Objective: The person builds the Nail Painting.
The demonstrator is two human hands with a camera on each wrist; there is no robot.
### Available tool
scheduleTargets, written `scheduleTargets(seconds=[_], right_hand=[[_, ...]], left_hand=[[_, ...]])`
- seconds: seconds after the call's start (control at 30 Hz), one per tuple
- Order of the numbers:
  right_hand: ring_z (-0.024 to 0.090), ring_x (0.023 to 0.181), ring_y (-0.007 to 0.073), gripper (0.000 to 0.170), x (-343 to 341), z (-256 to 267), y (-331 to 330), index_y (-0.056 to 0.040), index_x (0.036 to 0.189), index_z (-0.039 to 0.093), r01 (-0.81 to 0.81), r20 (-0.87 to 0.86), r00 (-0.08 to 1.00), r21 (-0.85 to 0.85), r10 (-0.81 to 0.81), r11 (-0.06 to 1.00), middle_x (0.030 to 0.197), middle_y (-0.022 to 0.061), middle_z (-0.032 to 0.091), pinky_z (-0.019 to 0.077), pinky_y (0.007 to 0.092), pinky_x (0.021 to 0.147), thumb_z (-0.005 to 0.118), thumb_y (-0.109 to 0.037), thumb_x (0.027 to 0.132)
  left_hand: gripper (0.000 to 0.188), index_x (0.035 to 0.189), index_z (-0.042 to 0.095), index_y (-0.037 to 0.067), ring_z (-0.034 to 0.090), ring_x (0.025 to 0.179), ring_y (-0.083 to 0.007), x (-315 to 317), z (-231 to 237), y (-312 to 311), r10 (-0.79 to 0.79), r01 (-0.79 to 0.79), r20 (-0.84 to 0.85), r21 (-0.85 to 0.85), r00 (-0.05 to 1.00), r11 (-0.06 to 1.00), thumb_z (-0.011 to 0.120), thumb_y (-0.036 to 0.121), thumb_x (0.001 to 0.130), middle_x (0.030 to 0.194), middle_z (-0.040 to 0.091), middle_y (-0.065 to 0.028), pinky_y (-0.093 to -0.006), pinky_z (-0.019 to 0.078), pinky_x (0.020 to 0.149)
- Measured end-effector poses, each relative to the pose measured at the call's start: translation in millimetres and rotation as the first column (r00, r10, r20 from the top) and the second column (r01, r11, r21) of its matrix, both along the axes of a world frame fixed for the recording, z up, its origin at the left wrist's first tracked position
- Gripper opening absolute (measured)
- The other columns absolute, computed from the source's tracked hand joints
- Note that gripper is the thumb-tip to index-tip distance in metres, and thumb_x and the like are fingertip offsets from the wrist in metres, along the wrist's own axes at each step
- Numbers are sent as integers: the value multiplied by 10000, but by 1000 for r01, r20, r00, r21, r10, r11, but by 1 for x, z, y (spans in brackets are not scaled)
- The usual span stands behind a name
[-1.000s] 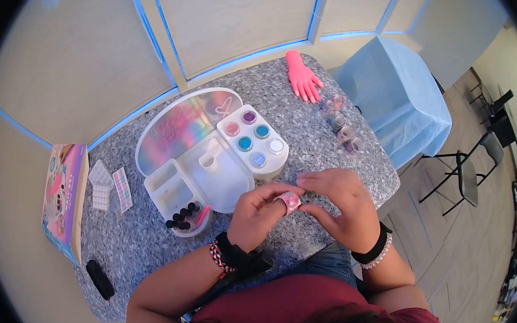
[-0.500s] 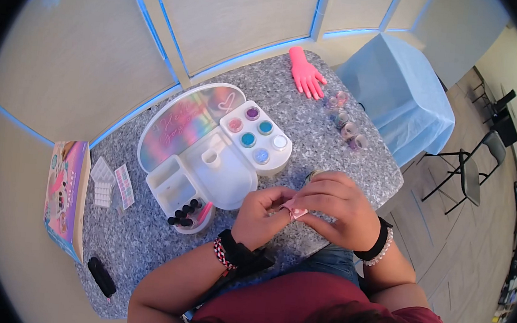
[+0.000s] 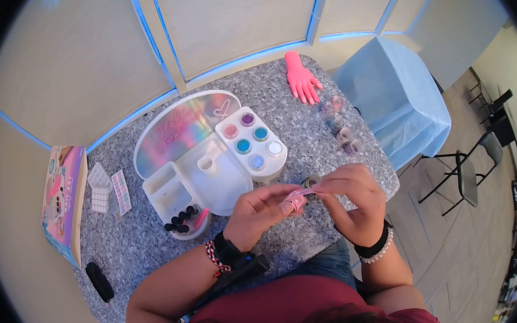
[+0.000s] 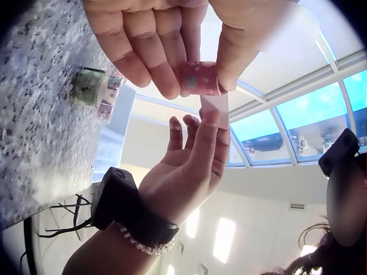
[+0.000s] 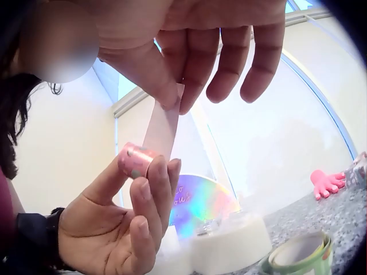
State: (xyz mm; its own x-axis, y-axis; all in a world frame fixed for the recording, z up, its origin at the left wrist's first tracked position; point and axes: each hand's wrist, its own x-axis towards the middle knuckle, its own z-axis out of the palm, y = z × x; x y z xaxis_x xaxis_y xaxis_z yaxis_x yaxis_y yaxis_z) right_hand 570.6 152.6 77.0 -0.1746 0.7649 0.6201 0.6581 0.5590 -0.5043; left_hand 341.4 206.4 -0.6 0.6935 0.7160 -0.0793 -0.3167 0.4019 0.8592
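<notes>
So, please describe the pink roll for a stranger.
Start from the speckled table. At its near edge, the left hand holds the pink roll, its strip stretched to the right hand. Unlike the green roll nearby, it is held.

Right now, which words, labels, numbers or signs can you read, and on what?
"Hello Gorgeous": script on the iridescent lid, beside a heart outline.
Box: lettering too small and blurred to read with certainty.
Pink tape roll: patterned, no readable words.
</notes>
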Motion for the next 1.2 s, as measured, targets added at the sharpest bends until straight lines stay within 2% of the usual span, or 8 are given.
scheduleTargets(seconds=[0.27, 0.37, 0.63, 0.73, 0.8, 0.93, 1.0, 1.2], right_hand=[[722, 913, 277, 261, 7, 7, -5, -112, 995, 813, 112, -26, 994, 89, -110, 990, 941, 59, 764, 564, 407, 848, 847, 22, 773], [719, 926, 277, 237, -3, -3, -10, -128, 978, 825, -243, 79, 966, -56, 246, 969, 957, 33, 759, 582, 422, 834, 854, -40, 760], [729, 1088, 267, 327, -41, -32, -11, -74, 1124, 824, -94, 285, 956, 74, 69, 993, 1111, 48, 780, 593, 378, 844, 880, -190, 823], [747, 1014, 258, 315, -38, -28, -12, -75, 1136, 825, -112, 259, 961, 28, 102, 993, 1067, 51, 789, 591, 365, 802, 864, -163, 836], [757, 907, 260, 252, -16, -24, -13, -81, 1108, 826, -316, 160, 932, -89, 327, 945, 993, 54, 793, 584, 363, 738, 818, -110, 858], [746, 813, 264, 220, 6, 0, -18, -104, 1059, 822, -314, -18, 949, -121, 315, 942, 921, 45, 783, 576, 370, 690, 778, -59, 848], [733, 800, 276, 204, -2, 11, -11, -117, 1008, 809, -164, -37, 986, -137, 161, 977, 909, 56, 770, 574, 369, 676, 770, -35, 825], [706, 993, 322, 390, 4, 15, -5, -115, 1147, 770, -292, 67, 944, -282, 322, 914, 1129, 97, 725, 574, 419, 859, 782, -13, 771]], left_hand=[[396, 1473, 619, -42, 728, 1234, -237, -1, -10, 1, 200, -200, 6, 7, 980, 980, 647, 137, 1121, 1365, 733, -185, -452, 602, 1086], [402, 1490, 607, -35, 732, 1218, -231, 1, 0, -1, 296, -292, 73, -54, 953, 955, 634, 137, 1127, 1332, 746, -193, -420, 601, 1066], [625, 1575, 512, 8, 730, 1177, -158, 1, 19, -9, 241, -240, -54, 22, 969, 971, 797, 80, 1023, 1285, 779, -180, -312, 590, 1019], [761, 1639, 416, 19, 736, 1152, -157, 1, 15, -6, 239, -238, -66, 30, 969, 971, 823, 71, 998, 1265, 783, -179, -308, 589, 1003], [821, 1660, 372, 18, 738, 1148, -157, 0, 13, -6, 200, -199, -59, 26, 978, 980, 835, 59, 983, 1256, 786, -180, -312, 592, 999], [993, 1714, 248, 19, 760, 1085, -155, 2, 22, -11, 97, -87, -140, 76, 985, 993, 872, 42, 942, 1206, 802, -177, -323, 610, 957], [1028, 1722, 228, 24, 767, 1055, -150, 3, 21, -14, 72, -51, -166, 132, 983, 990, 885, 51, 932, 1188, 808, -172, -315, 614, 935], [1129, 1745, 184, 48, 768, 953, -122, 5, 20, -16, 39, -24, -187, 82, 982, 996, 926, 67, 894, 1101, 814, -129, -265, 608, 840]])
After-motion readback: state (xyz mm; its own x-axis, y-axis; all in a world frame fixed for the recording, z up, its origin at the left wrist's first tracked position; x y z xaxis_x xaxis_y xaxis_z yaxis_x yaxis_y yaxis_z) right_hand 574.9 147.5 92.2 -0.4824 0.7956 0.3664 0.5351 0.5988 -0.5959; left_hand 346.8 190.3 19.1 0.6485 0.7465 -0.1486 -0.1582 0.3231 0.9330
